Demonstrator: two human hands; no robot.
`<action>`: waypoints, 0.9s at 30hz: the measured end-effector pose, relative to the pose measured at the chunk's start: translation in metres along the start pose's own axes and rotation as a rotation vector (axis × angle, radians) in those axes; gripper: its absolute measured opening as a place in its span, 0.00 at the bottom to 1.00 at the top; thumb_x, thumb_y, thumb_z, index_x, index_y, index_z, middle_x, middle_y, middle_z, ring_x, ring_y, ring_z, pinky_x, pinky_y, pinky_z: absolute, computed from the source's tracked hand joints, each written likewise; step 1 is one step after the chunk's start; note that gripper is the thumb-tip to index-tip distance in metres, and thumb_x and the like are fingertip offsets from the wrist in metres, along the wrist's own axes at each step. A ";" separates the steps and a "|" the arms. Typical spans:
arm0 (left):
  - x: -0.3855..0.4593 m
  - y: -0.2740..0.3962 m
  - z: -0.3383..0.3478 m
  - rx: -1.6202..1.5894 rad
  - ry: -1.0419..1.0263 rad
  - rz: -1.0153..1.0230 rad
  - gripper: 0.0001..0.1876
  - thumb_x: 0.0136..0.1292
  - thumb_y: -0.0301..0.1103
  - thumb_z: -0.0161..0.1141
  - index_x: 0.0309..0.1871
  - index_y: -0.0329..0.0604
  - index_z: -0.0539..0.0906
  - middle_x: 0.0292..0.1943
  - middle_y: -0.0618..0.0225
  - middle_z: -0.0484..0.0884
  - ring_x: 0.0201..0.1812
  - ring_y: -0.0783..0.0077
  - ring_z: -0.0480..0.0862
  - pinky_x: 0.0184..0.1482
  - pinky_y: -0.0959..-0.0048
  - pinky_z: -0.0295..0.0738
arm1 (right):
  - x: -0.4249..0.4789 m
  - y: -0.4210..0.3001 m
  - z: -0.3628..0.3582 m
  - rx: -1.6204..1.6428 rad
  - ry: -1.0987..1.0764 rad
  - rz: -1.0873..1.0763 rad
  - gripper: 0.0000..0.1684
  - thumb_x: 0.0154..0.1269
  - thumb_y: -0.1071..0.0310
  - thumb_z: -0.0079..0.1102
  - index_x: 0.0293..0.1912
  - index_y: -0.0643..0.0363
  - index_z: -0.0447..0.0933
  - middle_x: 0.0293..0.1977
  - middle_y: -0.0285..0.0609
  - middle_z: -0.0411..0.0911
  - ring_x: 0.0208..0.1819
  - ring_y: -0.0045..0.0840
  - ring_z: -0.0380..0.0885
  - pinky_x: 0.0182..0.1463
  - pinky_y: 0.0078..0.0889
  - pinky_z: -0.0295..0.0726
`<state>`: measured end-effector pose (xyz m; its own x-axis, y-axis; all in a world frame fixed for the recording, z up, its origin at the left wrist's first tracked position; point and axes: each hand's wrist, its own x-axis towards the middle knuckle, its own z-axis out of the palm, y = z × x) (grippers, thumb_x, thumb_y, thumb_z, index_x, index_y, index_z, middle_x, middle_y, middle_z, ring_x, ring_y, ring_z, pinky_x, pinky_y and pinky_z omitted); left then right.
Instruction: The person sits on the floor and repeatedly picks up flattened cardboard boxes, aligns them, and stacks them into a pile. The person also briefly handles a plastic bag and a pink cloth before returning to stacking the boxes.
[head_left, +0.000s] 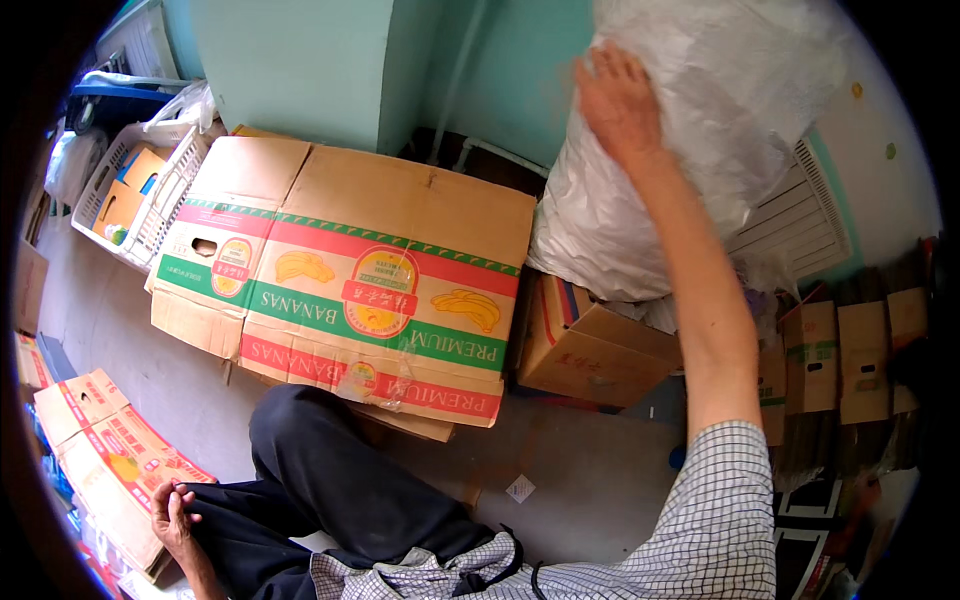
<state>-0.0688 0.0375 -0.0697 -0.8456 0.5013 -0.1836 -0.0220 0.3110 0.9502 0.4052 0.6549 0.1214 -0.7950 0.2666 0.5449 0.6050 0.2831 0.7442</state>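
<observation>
My right hand (621, 106) reaches up to a large, bulging white plastic sack (720, 90) and lies against or just over its left side, with no grip on it visible. My left hand (174, 516) is by my knee with its fingers loosely bent, and nothing shows in it. Beside it lies a flattened fruit carton (120, 465) with red print. In front of me a flattened banana carton (390, 292) lies on top of other cardboard, its print upside down. Beneath the sack stands an open cardboard box (600, 352).
To the left a white plastic basket (139, 199) holds cardboard pieces. Several folded cartons (814, 367) stand upright at the right. A wall pillar (296, 71) rises behind the banana carton, with a white pipe (502, 152) beside it. A small white paper (520, 489) lies on the floor.
</observation>
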 end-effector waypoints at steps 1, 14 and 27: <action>-0.001 0.001 -0.003 0.010 0.019 -0.002 0.13 0.74 0.32 0.55 0.58 0.39 0.78 0.43 0.64 0.85 0.38 0.80 0.86 0.26 0.89 0.76 | -0.005 0.013 0.000 -0.028 -0.037 0.044 0.18 0.62 0.68 0.53 0.51 0.59 0.80 0.52 0.49 0.78 0.61 0.41 0.71 0.66 0.48 0.67; -0.011 0.002 -0.007 0.041 0.013 0.015 0.14 0.72 0.32 0.57 0.57 0.37 0.78 0.43 0.64 0.85 0.39 0.78 0.86 0.28 0.86 0.77 | -0.023 0.028 -0.016 -0.043 -0.217 0.194 0.18 0.59 0.67 0.60 0.50 0.58 0.76 0.59 0.48 0.73 0.65 0.42 0.66 0.69 0.49 0.62; 0.020 0.024 0.066 -0.279 -0.210 -0.131 0.27 0.68 0.36 0.60 0.66 0.32 0.70 0.60 0.58 0.77 0.60 0.65 0.78 0.57 0.69 0.76 | -0.172 -0.248 -0.150 1.205 -0.582 0.916 0.31 0.70 0.61 0.53 0.66 0.69 0.63 0.61 0.59 0.70 0.61 0.45 0.70 0.65 0.40 0.67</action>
<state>-0.0511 0.1083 -0.0669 -0.6987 0.6355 -0.3285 -0.2916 0.1663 0.9420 0.3852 0.4005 -0.0987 -0.2138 0.9581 0.1907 0.7457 0.2862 -0.6017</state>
